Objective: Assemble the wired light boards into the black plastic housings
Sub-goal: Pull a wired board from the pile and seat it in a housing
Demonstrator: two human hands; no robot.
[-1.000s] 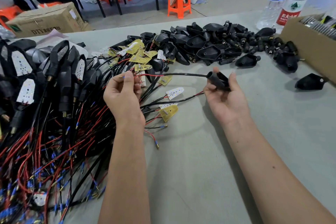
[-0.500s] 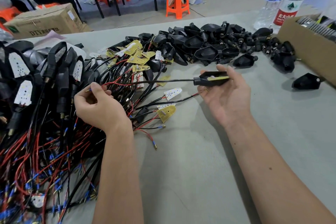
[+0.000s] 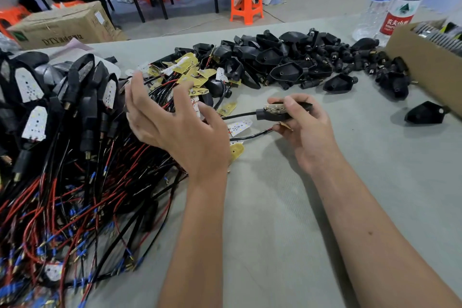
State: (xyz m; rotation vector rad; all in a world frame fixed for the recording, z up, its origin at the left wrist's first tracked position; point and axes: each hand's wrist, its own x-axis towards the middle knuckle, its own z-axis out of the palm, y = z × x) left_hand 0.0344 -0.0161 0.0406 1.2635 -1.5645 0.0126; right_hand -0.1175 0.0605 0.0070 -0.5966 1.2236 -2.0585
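**One more board going in, big pile left to do**

So here's where I'm at. On my left there's a heap of finished units [image 3: 82, 97], boards already sitting in their black shells with red and black leads trailing toward me. Decent stack, so a good chunk looks done. But at the back of the table there's a whole mound of empty black housings [image 3: 287, 62], plus a bunch of loose wired boards [image 3: 190, 75] lying between the two piles, yellow and white sides showing. One stray housing [image 3: 425, 114] sits off near the cardboard box [image 3: 425, 70]. I'd guess I'm maybe halfway, hard to count.

My right hand [image 3: 307, 130] has its fingers and thumb wrapped round the housing [image 3: 287, 111] I'm working on, held up off the mat. The light board [image 3: 275, 108] sits in its open face, thumb right next to it, and its black cable runs out the left end toward the loose boards. Can't tell if the board is fully seated, probably needs a press.

My left hand [image 3: 175, 127] holds nothing, fingers spread wide, hovering over the wire tangle just left of the housing, not touching it.
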